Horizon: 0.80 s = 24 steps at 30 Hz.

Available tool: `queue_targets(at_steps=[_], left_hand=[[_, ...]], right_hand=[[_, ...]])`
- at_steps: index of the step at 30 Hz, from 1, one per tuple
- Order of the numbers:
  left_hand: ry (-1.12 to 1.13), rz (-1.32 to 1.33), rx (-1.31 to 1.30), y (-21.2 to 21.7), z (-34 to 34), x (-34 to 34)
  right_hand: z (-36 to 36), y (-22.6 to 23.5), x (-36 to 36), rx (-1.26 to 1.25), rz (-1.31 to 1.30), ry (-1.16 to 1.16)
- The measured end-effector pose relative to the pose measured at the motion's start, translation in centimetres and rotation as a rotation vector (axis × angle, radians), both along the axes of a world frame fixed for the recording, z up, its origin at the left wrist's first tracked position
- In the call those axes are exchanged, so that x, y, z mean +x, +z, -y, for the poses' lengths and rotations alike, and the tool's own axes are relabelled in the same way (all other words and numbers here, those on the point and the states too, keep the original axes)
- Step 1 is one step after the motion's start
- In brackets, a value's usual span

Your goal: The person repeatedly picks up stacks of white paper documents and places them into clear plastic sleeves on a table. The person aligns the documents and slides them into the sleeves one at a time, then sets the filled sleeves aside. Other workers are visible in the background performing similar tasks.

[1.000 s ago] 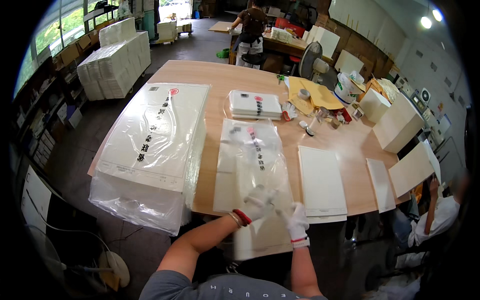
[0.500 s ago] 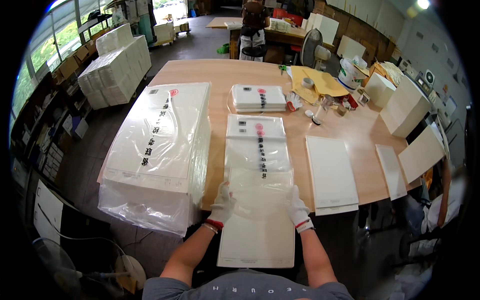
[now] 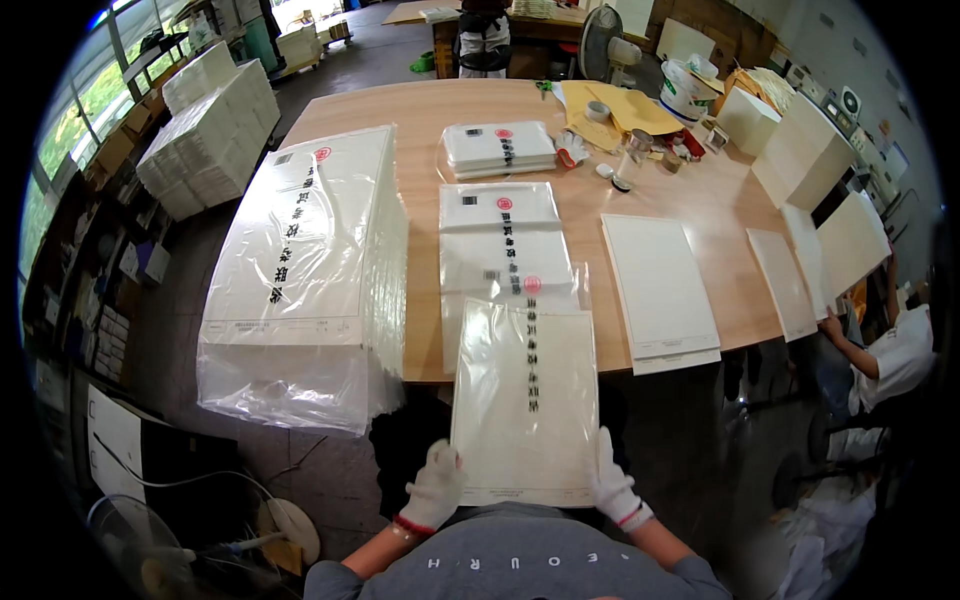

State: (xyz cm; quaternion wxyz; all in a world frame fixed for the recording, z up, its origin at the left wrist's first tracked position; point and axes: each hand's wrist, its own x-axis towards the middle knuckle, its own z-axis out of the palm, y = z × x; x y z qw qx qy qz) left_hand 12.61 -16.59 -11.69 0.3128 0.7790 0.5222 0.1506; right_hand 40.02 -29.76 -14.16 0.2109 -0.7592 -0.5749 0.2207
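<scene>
A clear plastic bag [image 3: 490,400] with a stack of large cream paper in it rests against my front, its far end lying over the table's near edge. Black characters run down the bag, and a red round mark sits near its far end. My left hand [image 3: 437,485], in a white knit glove with a red cuff, grips its left edge near the bottom. Opposite it, my gloved right hand [image 3: 614,478] holds the right edge. Beyond the bag lie flat printed plastic bags [image 3: 500,240], partly covered by the held one. The fingers behind the bag are hidden.
On the left stands a tall pile of filled bags [image 3: 290,240]. Folded bags [image 3: 497,148] lie farther back. White paper stacks [image 3: 660,285] and a narrower one [image 3: 780,270] are on the right, near a seated person [image 3: 885,345]. Envelopes [image 3: 630,112] and tape lie at the back right.
Both hands have drawn closer to my body. The paper now sits inside the plastic bag, which has come toward me off the flat bags. A person at the right handles a sheet.
</scene>
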Motion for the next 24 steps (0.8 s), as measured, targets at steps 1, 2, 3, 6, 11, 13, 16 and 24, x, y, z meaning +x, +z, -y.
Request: queue_targets(at_steps=[1, 2, 3, 6, 11, 13, 16, 24], left_hand=[[-0.06, 0.048, -0.071, -0.1, 1.0, -1.1], [-0.105, 0.097, -0.142, 0.6, 1.9, -2.2], [-0.159, 0.139, -0.278, 2.0, 2.2, -2.9], [-0.319, 0.315, -0.394, 3.7, 3.0, -4.1], [-0.027, 0.373, -0.304, 3.3, 3.0, -3.3], [-0.049, 0.454, -0.231, 4.1, 2.5, -3.1], [-0.225, 0.583, -0.152, 2.7, 2.8, -3.1], [-0.611, 0.373, 0.522, 14.2, -1.0, 1.9]], right_hand=[[1.4, 0.3, -0.8, -0.007, 0.003, 0.036], [2.5, 0.8, -1.6, -0.016, 0.006, 0.091], [3.4, 1.5, -2.3, -0.032, 0.005, 0.144], [4.7, 3.2, -4.2, -0.103, 0.031, 0.303], [3.7, 6.9, -3.0, -0.034, -0.218, -0.118], [5.4, 6.3, -2.3, 0.147, -0.264, -0.085], [8.1, 5.4, 0.1, -0.211, -0.891, -0.041], [0.9, 1.4, -4.0, -0.013, -1.044, -0.145]])
